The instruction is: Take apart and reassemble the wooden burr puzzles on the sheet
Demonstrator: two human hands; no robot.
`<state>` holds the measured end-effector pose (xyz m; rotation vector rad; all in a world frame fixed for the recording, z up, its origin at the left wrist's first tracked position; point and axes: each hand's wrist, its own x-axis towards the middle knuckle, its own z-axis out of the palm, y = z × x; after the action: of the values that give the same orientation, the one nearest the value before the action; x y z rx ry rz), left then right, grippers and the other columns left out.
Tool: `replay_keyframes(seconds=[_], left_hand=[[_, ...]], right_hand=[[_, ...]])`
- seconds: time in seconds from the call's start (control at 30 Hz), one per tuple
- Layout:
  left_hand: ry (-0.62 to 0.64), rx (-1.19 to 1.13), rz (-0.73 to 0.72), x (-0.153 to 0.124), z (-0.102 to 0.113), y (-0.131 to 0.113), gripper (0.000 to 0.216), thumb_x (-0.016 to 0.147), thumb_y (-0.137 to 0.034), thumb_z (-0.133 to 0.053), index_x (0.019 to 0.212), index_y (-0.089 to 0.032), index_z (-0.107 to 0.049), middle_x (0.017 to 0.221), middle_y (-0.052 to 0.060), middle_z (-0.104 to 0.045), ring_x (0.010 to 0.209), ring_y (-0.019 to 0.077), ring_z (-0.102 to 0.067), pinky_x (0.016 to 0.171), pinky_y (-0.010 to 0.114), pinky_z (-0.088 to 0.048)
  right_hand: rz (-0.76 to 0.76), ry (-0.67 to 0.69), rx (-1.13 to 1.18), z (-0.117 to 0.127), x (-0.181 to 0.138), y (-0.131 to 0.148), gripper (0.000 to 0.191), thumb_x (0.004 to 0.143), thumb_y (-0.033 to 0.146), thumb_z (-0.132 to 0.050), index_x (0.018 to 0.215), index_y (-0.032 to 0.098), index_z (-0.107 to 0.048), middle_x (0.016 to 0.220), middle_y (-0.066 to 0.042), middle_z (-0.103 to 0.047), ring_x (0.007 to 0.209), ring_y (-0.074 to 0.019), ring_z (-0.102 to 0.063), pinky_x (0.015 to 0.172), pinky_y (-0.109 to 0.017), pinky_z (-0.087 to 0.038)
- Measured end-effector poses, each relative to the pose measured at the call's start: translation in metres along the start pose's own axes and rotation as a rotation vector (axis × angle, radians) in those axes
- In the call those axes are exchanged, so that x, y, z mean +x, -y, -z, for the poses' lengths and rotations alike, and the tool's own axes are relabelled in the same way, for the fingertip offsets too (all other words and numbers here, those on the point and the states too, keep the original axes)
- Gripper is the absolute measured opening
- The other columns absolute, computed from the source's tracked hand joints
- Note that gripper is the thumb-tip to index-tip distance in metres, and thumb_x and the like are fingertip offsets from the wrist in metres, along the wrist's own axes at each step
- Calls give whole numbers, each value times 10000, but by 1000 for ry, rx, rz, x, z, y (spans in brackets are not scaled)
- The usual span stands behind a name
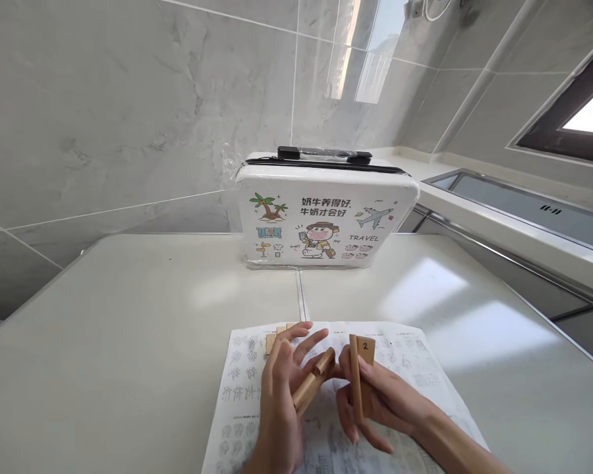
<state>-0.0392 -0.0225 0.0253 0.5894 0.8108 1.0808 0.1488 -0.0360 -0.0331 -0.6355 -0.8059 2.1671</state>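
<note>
Loosely, the left hand (279, 388) cups a wooden piece (308, 390).

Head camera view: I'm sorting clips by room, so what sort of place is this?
Probably a kitchen, though I can't be sure: there's a grey tiled wall, a pale counter with a panel set into it, and cabinets beneath.

Open: across counter (128, 342), lower left and lower right of frame | Blocked: at centre by upright wrapped case (271, 181), with wall (128, 112) behind | Tight: at lower centre between hands (279, 398), narrowed by held wooden pieces (307, 390) | Obstructed low: by wooden blocks (271, 344) just beyond
</note>
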Motion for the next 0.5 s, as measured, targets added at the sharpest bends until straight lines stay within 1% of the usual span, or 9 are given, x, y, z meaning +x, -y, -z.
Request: replay_keyframes(seconds=[0.07, 0.17, 0.23, 0.3, 0.37, 0.43, 0.5], left_hand=[[23, 65, -11, 0, 1, 4, 529, 930, -733, -594, 1173, -265, -638, 1530, 114, -567, 1410, 397, -557, 1087, 517, -523], [31, 192, -30, 0, 1, 10, 520, 951, -721, -577, 1150, -248, -658, 1496, 127, -584, 1377, 386, -587, 1110, 516, -512], [20, 311, -95, -1, 1, 13, 498, 974, -689, -569, 1132, -231, -685, 1468, 131, -605, 1386, 369, -575, 1162, 503, -471], [52, 416, -147, -2, 1, 16, 493, 991, -654, -569, 1194, -222, -694, 1444, 139, -631, 1388, 365, -568, 1186, 504, -450], [123, 473, -146, -2, 1, 17, 521, 1004, -626, -567, 1326, -226, -659, 1449, 144, -642, 1391, 365, -565, 1172, 513, -467], [203, 514, -118, -1, 1, 17, 559, 1024, -593, -551, 1450, -234, -597, 1496, 139, -621, 1417, 356, -549, 1173, 508, -471], [254, 564, -105, 1, 2, 17, 559, 1048, -553, -526, 1508, -238, -564, 1535, 124, -600, 1453, 340, -520, 1208, 496, -437]], right_hand=[[6, 25, -11, -1, 0, -2, 499, 960, 722, -597, 976, 229, -520, 877, -80, -745, 495, -167, -684, 379, -204, -450], [60, 29, 0, -3, 3, -8, 440, 989, 642, -624, 945, 212, -541, 824, -68, -719, 531, -174, -688, 403, -216, -472], [118, -36, 13, -5, 5, -8, 392, 1008, 580, -636, 954, 195, -578, 767, -52, -699, 555, -173, -676, 440, -236, -505], [190, -141, 17, -6, 6, -5, 378, 1016, 552, -642, 967, 178, -622, 749, -47, -694, 583, -164, -661, 506, -256, -532], [260, -244, -3, -7, 6, 1, 377, 1018, 544, -644, 975, 169, -656, 755, -50, -697, 617, -161, -648, 566, -270, -533], [305, -323, -53, -7, 5, 6, 376, 1012, 546, -655, 966, 173, -671, 744, -40, -684, 634, -160, -627, 609, -284, -521], [321, -378, -123, -6, 3, 9, 376, 1007, 550, -662, 945, 180, -677, 720, -24, -660, 632, -156, -598, 628, -290, -502]])
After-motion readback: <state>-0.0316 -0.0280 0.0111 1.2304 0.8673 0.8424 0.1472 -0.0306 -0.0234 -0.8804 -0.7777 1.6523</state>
